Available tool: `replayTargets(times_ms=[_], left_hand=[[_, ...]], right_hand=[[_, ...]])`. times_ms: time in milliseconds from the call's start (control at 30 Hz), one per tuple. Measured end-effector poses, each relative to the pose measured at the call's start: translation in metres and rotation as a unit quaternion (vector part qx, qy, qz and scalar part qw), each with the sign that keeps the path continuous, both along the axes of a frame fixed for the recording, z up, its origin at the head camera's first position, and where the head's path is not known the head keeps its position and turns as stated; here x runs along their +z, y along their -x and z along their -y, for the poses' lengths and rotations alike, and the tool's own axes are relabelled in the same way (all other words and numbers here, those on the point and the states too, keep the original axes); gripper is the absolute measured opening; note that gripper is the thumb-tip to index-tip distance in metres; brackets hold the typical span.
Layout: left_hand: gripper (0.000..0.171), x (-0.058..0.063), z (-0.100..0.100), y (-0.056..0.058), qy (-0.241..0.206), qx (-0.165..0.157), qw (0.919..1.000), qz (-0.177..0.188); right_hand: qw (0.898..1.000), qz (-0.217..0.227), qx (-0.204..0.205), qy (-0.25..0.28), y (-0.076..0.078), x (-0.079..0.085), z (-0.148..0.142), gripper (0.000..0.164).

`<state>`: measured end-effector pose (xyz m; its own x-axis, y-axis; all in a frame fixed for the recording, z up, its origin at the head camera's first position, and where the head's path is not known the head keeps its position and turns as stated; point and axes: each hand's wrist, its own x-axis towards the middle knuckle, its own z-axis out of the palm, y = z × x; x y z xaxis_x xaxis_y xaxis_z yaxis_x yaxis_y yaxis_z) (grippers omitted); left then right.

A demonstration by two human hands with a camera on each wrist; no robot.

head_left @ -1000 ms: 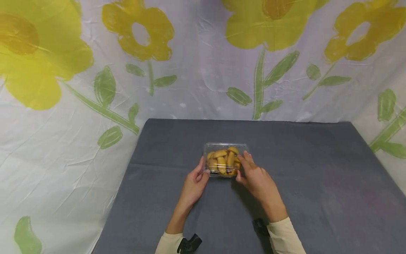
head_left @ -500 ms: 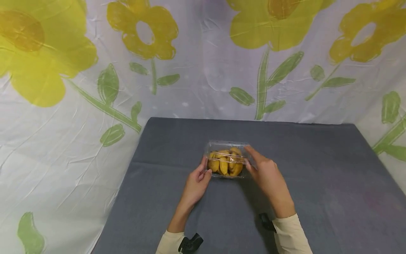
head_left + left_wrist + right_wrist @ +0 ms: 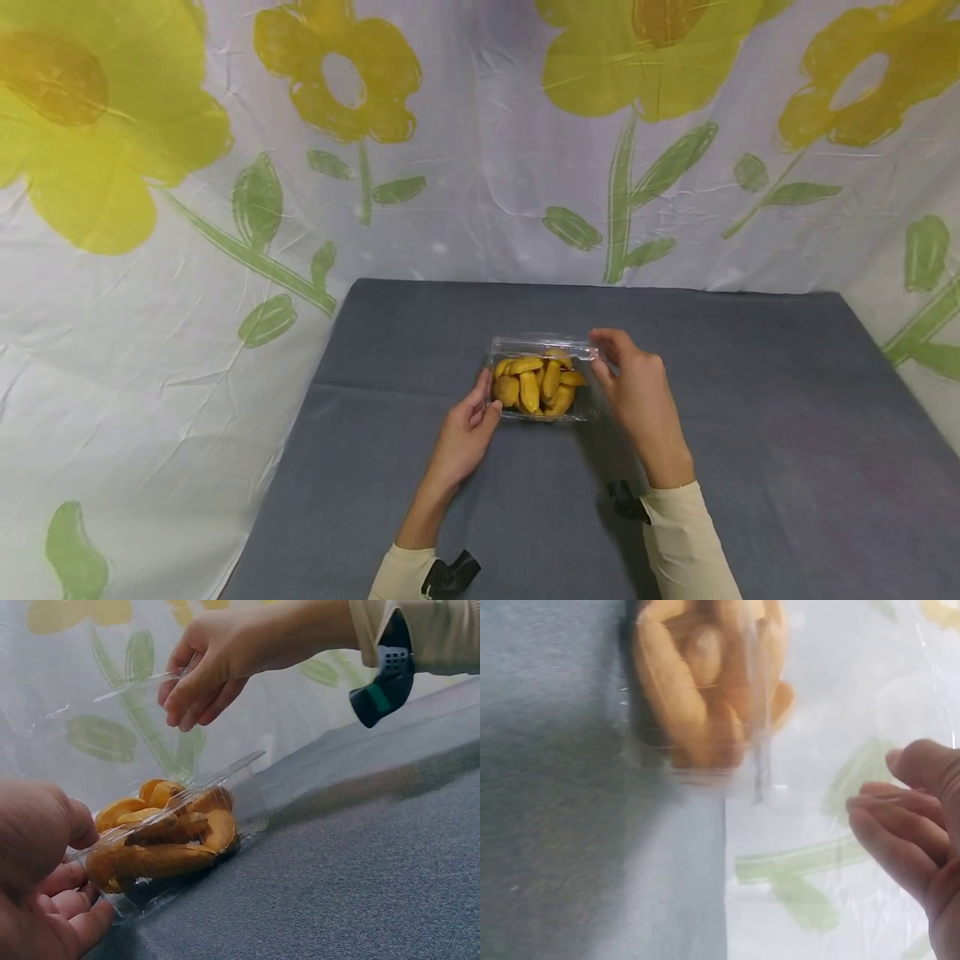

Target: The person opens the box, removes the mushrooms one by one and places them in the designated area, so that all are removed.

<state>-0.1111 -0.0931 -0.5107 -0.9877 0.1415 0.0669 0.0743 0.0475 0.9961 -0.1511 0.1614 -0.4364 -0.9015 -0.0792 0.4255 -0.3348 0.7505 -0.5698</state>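
Note:
A clear plastic clamshell box (image 3: 588, 403) stands on the dark cloth, filled with several yellow-brown mushrooms (image 3: 529, 388). My left hand (image 3: 461, 435) grips its left side, thumb at the near corner; the left wrist view shows the fingers (image 3: 91, 924) against the box's wall. With my right hand (image 3: 643, 402) I pinch the edge of the transparent lid (image 3: 547, 348), which stands raised over the box. In the left wrist view the lid edge lies between the right thumb and fingers. Blur and transparency make the lid faint in the right wrist view.
Dark grey cloth (image 3: 750, 417) covers the table around the box. Behind and at both sides hangs a pale curtain (image 3: 472, 192) printed with yellow flowers. Each wrist wears a black device (image 3: 450, 575).
My right hand has gone from the box's right front up and back, lifting the lid off the mushrooms. The left hand keeps its grip on the box's left side.

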Motion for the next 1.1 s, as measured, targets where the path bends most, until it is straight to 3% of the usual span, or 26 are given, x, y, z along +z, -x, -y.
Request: replayTargets(times_ms=[200, 400, 567, 900, 1100], left_hand=[[0.062, -0.001, 0.001, 0.001, 0.002, 0.002, 1.0000, 0.000], [0.062, -0.002, -0.001, 0.003, -0.004, -0.004, 1.0000, -0.003], [0.062, -0.003, -0.001, 0.003, -0.007, -0.005, 0.9999, -0.008], [0.062, -0.001, -0.001, 0.001, -0.004, -0.002, 1.0000, -0.007], [0.062, -0.002, 0.000, 0.001, -0.002, -0.003, 1.0000, -0.008]], right_hand=[[0.998, -0.030, -0.029, 0.036, 0.014, 0.004, 0.003, 0.020], [0.997, -0.041, -0.055, 0.047, 0.022, 0.006, 0.003, 0.020], [0.996, -0.043, -0.051, 0.063, 0.029, 0.004, 0.002, 0.022], [0.990, -0.002, -0.037, 0.136, 0.044, -0.006, -0.002, 0.029], [0.991, 0.010, -0.035, 0.128, 0.051, -0.012, -0.003, 0.032]])
